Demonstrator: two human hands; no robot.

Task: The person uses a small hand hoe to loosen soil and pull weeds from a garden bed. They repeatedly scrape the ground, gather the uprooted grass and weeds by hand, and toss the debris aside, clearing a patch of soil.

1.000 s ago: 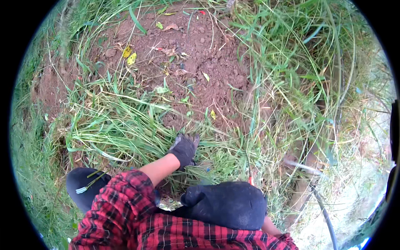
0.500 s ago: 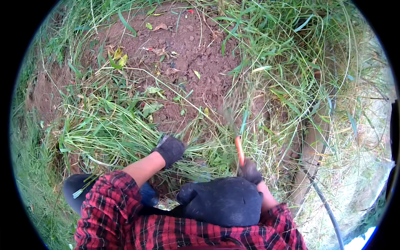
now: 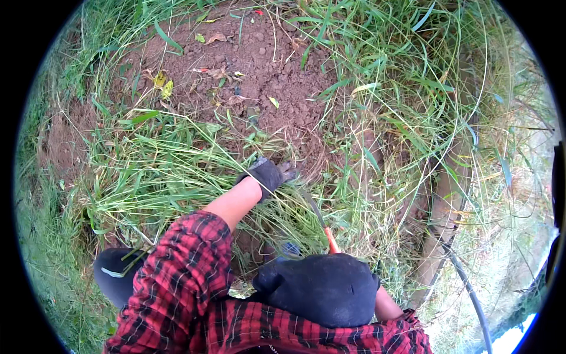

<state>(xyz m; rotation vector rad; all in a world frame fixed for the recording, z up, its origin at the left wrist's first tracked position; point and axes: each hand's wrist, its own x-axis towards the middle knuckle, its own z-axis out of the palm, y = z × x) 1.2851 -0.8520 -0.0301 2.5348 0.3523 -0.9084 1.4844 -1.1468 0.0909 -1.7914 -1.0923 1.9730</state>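
Observation:
My left hand (image 3: 266, 176), in a dark glove, reaches out over the cut-looking grass (image 3: 171, 168) and is closed round a bunch of its long green stalks. Its fingertips point right, near the bare soil, and are partly covered by grass. To the right a sickle (image 3: 332, 241) shows its orange handle and a thin, curved grey blade low among the stalks, just beyond my left fingers. My right hand, on the handle's lower end, is hidden behind my dark-clad knee (image 3: 318, 289); only my right forearm (image 3: 387, 304) shows beside the knee.
Reddish-brown soil (image 3: 259, 71) with scattered leaves lies ahead. Tall grass (image 3: 401, 71) grows at the right, beside a long, beam-like brown strip (image 3: 445, 206). A dark hose (image 3: 470, 289) runs along the lower right. My other knee (image 3: 115, 274) is at the lower left.
My left hand has moved forward and to the right, shifting the stalks with it. The sickle has come back toward me, and my right hand has gone out of sight behind the knee.

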